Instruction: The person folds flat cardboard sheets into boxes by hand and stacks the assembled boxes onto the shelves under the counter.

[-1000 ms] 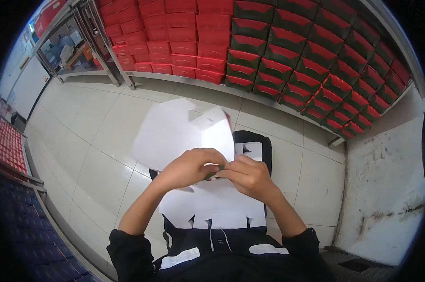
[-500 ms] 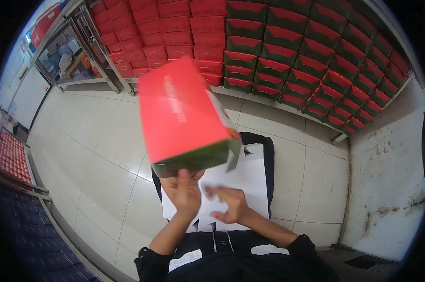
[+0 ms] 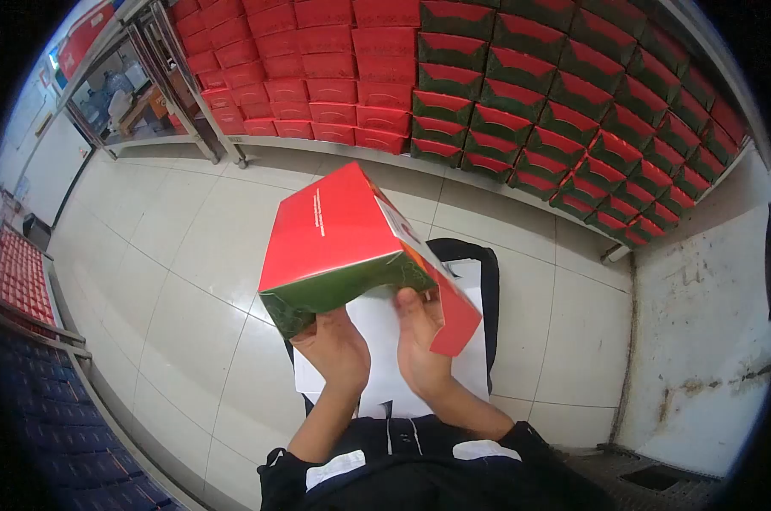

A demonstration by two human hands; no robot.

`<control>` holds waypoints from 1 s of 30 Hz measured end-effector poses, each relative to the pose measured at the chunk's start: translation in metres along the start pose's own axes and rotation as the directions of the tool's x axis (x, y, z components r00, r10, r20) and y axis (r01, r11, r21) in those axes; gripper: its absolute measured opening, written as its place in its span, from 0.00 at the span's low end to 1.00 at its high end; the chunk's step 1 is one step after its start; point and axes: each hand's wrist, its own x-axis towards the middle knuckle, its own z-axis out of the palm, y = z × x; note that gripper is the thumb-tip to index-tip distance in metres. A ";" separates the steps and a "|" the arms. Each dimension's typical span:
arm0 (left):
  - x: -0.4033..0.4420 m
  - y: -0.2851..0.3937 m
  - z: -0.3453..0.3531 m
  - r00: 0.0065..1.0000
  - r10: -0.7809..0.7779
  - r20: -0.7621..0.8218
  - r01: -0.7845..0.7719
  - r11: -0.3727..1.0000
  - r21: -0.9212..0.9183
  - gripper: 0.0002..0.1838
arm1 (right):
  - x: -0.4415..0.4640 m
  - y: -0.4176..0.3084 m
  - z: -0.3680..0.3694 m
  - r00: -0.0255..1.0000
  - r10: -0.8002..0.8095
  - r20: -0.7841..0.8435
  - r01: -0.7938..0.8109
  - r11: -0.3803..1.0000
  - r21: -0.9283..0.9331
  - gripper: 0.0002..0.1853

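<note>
A partly folded red and green box [image 3: 322,226] is held up over my lap, its red face with a line of white print upward and its green side toward me. My left hand [image 3: 339,349] grips the box's lower green edge, the fingertips hidden inside. At the right end, my right hand [image 3: 421,341] holds the box, thumb on the green side, next to a red flap that hangs down. White cardboard sheets [image 3: 377,328] lie on my lap beneath both hands.
Stacked red boxes [image 3: 330,64] and green-red boxes [image 3: 522,94] fill a shelf ahead. Dark blue boxes [image 3: 53,409] stand at lower left, with small red boxes [image 3: 19,281] above. A stained wall [image 3: 701,315] is at right.
The box has turned from its white inside to its printed outside, then tilted and come lower. My right hand, free half a second ago, has taken hold of its right end.
</note>
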 end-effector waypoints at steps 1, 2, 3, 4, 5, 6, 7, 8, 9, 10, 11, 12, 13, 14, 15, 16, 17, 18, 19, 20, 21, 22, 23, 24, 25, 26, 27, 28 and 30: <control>-0.001 -0.002 -0.003 1.000 -0.003 0.002 0.003 1.000 0.001 0.19 | 0.003 0.002 -0.003 0.999 -0.050 0.010 0.051 0.974 -0.222 0.19; -0.001 -0.007 -0.008 0.999 -0.038 -0.034 0.043 0.985 0.165 0.19 | 0.004 0.000 -0.005 1.000 -0.012 0.010 0.014 0.974 -0.227 0.19; 0.000 -0.012 -0.012 0.995 -0.063 -0.076 0.085 0.943 0.322 0.19 | 0.003 0.000 -0.002 1.000 -0.016 0.012 0.018 0.974 -0.226 0.19; -0.002 -0.014 -0.013 0.995 -0.065 -0.076 0.086 0.943 0.321 0.19 | 0.000 -0.001 0.004 0.995 0.095 -0.031 -0.096 0.995 -0.020 0.20; -0.005 -0.016 -0.013 0.989 -0.137 -0.061 0.148 0.957 0.250 0.20 | -0.003 -0.003 0.008 0.976 0.213 -0.052 -0.199 0.961 0.191 0.20; -0.007 -0.017 -0.014 0.978 -0.206 -0.042 0.210 0.961 0.179 0.21 | -0.004 -0.004 0.012 0.975 0.214 -0.055 -0.200 0.961 0.191 0.20; -0.010 -0.017 -0.018 0.977 -0.207 -0.045 0.212 0.961 0.180 0.21 | -0.004 -0.006 0.015 0.963 0.270 0.020 -0.265 0.922 0.282 0.21; -0.015 -0.016 -0.022 0.929 -0.366 -0.061 0.371 0.922 0.109 0.22 | -0.004 -0.006 0.016 0.942 0.320 0.101 -0.334 0.869 0.364 0.22; -0.019 -0.015 -0.025 0.853 -0.517 -0.067 0.520 0.853 0.036 0.23 | -0.004 -0.005 0.016 0.940 0.327 0.098 -0.340 0.867 0.364 0.22; -0.017 -0.016 -0.024 0.900 -0.436 -0.005 0.436 0.899 -0.037 0.22 | -0.002 -0.004 0.017 0.964 0.245 0.100 -0.264 0.926 0.270 0.19; -0.016 -0.014 -0.024 0.900 -0.435 -0.004 0.435 0.900 -0.036 0.22 | 0.001 -0.004 0.017 0.981 0.161 0.111 -0.179 0.968 0.174 0.17; -0.017 -0.009 -0.025 0.783 -0.620 0.052 0.619 0.768 -0.164 0.23 | 0.003 -0.006 0.014 0.980 0.162 0.111 -0.180 0.968 0.176 0.17; -0.019 -0.001 -0.026 0.631 -0.765 0.133 0.765 0.583 -0.275 0.23 | 0.007 -0.012 0.007 0.982 0.084 0.170 -0.043 0.972 -0.230 0.15; -0.027 0.014 -0.023 0.484 -0.866 0.126 0.874 0.471 -0.119 0.25 | 0.008 -0.017 0.001 0.965 -0.005 0.264 0.131 0.878 -0.460 0.14; -0.026 0.038 -0.021 0.135 -0.983 0.127 0.991 0.134 -0.016 0.33 | 0.008 -0.022 -0.006 0.930 -0.096 0.354 0.321 0.682 -0.657 0.13; -0.037 0.044 -0.029 0.173 -0.984 0.048 0.979 0.177 0.101 0.40 | 0.009 -0.027 -0.012 0.881 -0.184 0.437 0.471 0.441 -0.764 0.13; -0.042 0.048 -0.031 0.218 -0.976 -0.026 0.953 0.207 0.223 0.48 | 0.013 -0.034 -0.011 0.895 -0.108 0.433 0.425 0.501 -0.754 0.13; -0.040 0.048 -0.029 0.548 -0.834 -0.067 0.754 0.458 0.472 0.53 | 0.016 -0.041 -0.011 0.904 -0.032 0.426 0.371 0.554 -0.745 0.13; -0.033 0.048 -0.024 0.809 -0.587 -0.012 0.434 0.584 0.686 0.58 | 0.027 -0.043 -0.004 0.867 0.092 0.489 0.395 0.472 -0.788 0.13; -0.018 0.039 -0.033 0.898 -0.415 0.148 0.127 0.566 0.814 0.60 | 0.032 -0.043 0.001 0.817 0.220 0.532 0.427 0.389 -0.816 0.14; -0.008 0.030 -0.033 0.898 -0.416 0.147 0.128 0.564 0.815 0.60 | 0.031 -0.035 0.001 0.817 0.221 0.532 0.426 0.390 -0.816 0.14; 0.004 0.021 -0.029 0.904 -0.375 0.204 0.055 0.577 0.815 0.52 | 0.030 -0.019 -0.005 0.784 0.434 0.443 0.328 0.317 -0.890 0.15; 0.010 0.015 -0.030 0.907 -0.333 0.260 -0.016 0.587 0.809 0.44 | 0.028 -0.001 -0.013 0.713 0.622 0.324 0.242 0.215 -0.946 0.16; 0.010 0.004 -0.045 0.908 -0.333 0.254 -0.011 0.588 0.809 0.44 | 0.025 0.026 -0.029 0.751 0.449 0.484 0.344 0.360 -0.867 0.17; 0.013 -0.012 -0.068 0.938 -0.322 0.132 0.062 0.528 0.847 0.33 | 0.017 0.027 -0.035 0.750 0.448 0.486 0.349 0.357 -0.867 0.17; 0.019 -0.021 -0.076 0.954 -0.301 0.011 0.137 0.468 0.873 0.22 | 0.010 0.024 -0.044 0.820 0.036 0.571 0.556 0.188 -0.810 0.19; 0.022 -0.026 -0.081 0.955 -0.297 0.012 0.136 0.473 0.870 0.22 | 0.010 0.022 -0.051 0.686 -0.364 0.630 0.659 -0.057 -0.750 0.20; 0.026 -0.029 -0.082 0.965 -0.260 0.042 0.119 0.573 0.811 0.15 | 0.018 0.025 -0.057 0.573 -0.668 0.474 0.551 -0.114 -0.827 0.20; 0.032 -0.028 -0.085 0.961 -0.262 0.090 0.076 0.562 0.824 0.11 | 0.028 0.000 -0.058 0.747 -0.650 0.140 0.352 0.207 -0.913 0.19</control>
